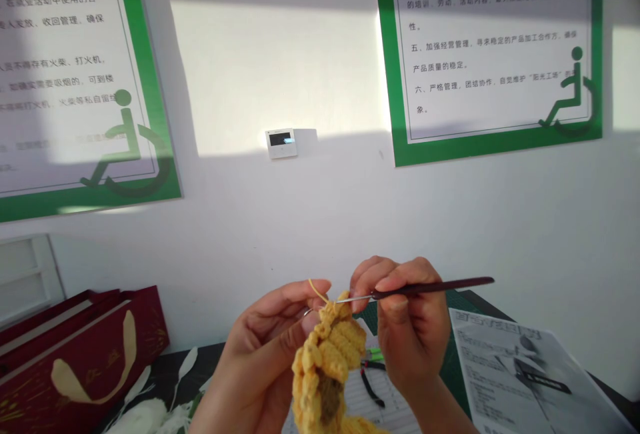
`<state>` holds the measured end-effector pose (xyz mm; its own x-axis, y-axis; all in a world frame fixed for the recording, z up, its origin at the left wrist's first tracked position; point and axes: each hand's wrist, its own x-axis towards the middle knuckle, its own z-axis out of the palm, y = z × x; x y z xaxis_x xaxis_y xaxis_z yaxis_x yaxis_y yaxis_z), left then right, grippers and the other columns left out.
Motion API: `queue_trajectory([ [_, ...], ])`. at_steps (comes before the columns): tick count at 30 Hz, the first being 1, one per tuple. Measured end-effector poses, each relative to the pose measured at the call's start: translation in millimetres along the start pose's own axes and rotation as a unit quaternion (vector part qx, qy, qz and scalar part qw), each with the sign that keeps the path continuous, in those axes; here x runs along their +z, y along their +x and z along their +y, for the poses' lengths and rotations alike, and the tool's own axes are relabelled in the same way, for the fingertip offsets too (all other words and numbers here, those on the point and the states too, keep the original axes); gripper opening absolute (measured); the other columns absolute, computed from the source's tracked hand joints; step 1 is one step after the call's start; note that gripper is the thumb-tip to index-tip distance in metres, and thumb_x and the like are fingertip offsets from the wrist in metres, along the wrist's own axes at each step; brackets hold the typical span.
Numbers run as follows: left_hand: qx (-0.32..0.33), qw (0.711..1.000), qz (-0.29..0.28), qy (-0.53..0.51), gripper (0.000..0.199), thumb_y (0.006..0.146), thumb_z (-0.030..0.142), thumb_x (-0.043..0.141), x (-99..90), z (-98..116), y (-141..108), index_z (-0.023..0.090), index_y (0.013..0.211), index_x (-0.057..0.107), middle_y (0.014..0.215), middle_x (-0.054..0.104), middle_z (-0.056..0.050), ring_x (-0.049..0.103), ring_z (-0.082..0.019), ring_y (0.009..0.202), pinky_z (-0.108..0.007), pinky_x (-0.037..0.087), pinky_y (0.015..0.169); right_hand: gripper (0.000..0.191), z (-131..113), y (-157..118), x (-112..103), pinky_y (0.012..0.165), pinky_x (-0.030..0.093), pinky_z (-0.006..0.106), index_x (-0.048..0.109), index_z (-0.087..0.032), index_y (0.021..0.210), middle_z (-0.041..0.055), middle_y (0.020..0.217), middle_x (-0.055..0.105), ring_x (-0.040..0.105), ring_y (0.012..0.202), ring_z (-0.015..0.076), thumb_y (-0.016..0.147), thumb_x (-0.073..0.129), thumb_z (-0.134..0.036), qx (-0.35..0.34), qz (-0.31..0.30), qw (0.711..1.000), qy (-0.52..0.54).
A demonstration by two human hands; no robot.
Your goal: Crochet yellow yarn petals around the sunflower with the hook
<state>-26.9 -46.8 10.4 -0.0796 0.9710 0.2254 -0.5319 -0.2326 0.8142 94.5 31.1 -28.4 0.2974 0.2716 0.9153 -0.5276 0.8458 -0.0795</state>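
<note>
Yellow crochet piece (327,354), left hand (265,347) (hook (430,289), right hand (410,334))

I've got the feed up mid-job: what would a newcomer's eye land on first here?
The yellow crocheted piece stands out at bottom centre, held up by the left hand, while the right hand pinches a dark crochet hook with its tip at the top of the piece. Higher up, two green-framed notices hang on the white wall. A dark red bag sits at lower left.
</note>
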Motion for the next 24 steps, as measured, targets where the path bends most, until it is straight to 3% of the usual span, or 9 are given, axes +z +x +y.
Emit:
queue_trajectory([
  [3,0.014,0.999,-0.002,0.032,0.016,0.069,0.016,0.093,-0.3,-1,1,0.019,0.083,0.086,0.078,0.081,-0.007,0.076,-0.020,0.069,-0.025,0.062,0.065,0.010,-3,0,1,0.070,0.048,0.035,0.059,-0.025,0.097,-0.0004,0.073,0.066,0.061,0.070,0.0173,0.105,0.055,-0.029,0.079,0.006,0.996,0.050],
  [7,0.101,0.989,0.033,0.104,0.018,0.067,0.021,0.095,-0.1,-4,0,0.020,0.082,0.086,0.083,0.083,-0.008,0.078,-0.022,0.073,-0.026,0.063,0.069,0.021,1,1,6,0.071,0.048,0.033,0.052,-0.024,0.085,-0.0020,0.070,0.064,0.060,0.070,0.0158,0.105,0.056,-0.032,0.195,0.001,0.975,0.106],
  [10,0.129,0.980,0.070,0.137,0.026,0.065,0.025,0.096,-0.9,-6,0,0.021,0.089,0.086,0.086,0.084,-0.008,0.079,-0.024,0.081,-0.025,0.063,0.070,0.023,7,-1,8,0.069,0.049,0.031,0.050,-0.024,0.084,-0.0021,0.078,0.064,0.061,0.072,0.0146,0.099,0.065,-0.032,0.221,-0.001,0.970,0.100],
  [12,0.132,0.977,0.083,0.143,0.031,0.063,0.026,0.097,-1.9,-7,1,0.020,0.092,0.087,0.090,0.084,-0.009,0.079,-0.024,0.082,-0.024,0.063,0.069,0.020,8,-3,6,0.067,0.050,0.030,0.053,-0.025,0.086,-0.0013,0.084,0.065,0.062,0.074,0.0148,0.095,0.070,-0.027,0.187,-0.002,0.981,0.051],
  [14,0.136,0.975,0.103,0.142,0.034,0.062,0.026,0.098,-2.7,-9,1,0.020,0.094,0.087,0.089,0.085,-0.009,0.078,-0.022,0.080,-0.022,0.063,0.070,0.015,6,-3,3,0.068,0.052,0.033,0.058,-0.026,0.090,0.0001,0.088,0.067,0.064,0.078,0.0166,0.093,0.070,-0.019,0.098,-0.036,0.993,-0.056],
  [16,0.144,0.971,0.127,0.140,0.036,0.063,0.025,0.097,-3.2,-12,0,0.021,0.098,0.086,0.089,0.085,-0.009,0.079,-0.023,0.082,-0.022,0.063,0.071,0.020,2,-1,1,0.069,0.054,0.037,0.063,-0.028,0.096,0.0016,0.089,0.069,0.066,0.079,0.0192,0.090,0.067,-0.010,-0.021,-0.088,0.977,-0.191],
  [18,0.158,0.966,0.142,0.146,0.034,0.066,0.026,0.096,-3.0,-14,-1,0.022,0.098,0.086,0.094,0.086,-0.009,0.080,-0.024,0.088,-0.023,0.063,0.075,0.029,-2,0,-1,0.066,0.055,0.039,0.066,-0.030,0.103,0.0031,0.085,0.070,0.065,0.075,0.0209,0.088,0.063,-0.005,-0.111,-0.105,0.944,-0.293],
  [20,0.172,0.963,0.135,0.155,0.029,0.066,0.025,0.095,-1.8,-14,-3,0.022,0.093,0.087,0.099,0.086,-0.009,0.080,-0.026,0.093,-0.023,0.063,0.079,0.032,-3,-1,-1,0.061,0.055,0.040,0.067,-0.031,0.110,0.0045,0.082,0.069,0.063,0.070,0.0222,0.089,0.059,-0.008,-0.144,-0.082,0.928,-0.333],
  [24,0.136,0.975,0.090,0.150,0.022,0.063,0.024,0.096,3.7,-10,-3,0.021,0.083,0.088,0.085,0.085,-0.009,0.080,-0.027,0.086,-0.025,0.064,0.074,0.027,4,-8,-5,0.058,0.055,0.041,0.067,-0.034,0.114,0.0038,0.082,0.070,0.063,0.069,0.0224,0.093,0.062,-0.017,-0.133,-0.058,0.946,-0.289],
])
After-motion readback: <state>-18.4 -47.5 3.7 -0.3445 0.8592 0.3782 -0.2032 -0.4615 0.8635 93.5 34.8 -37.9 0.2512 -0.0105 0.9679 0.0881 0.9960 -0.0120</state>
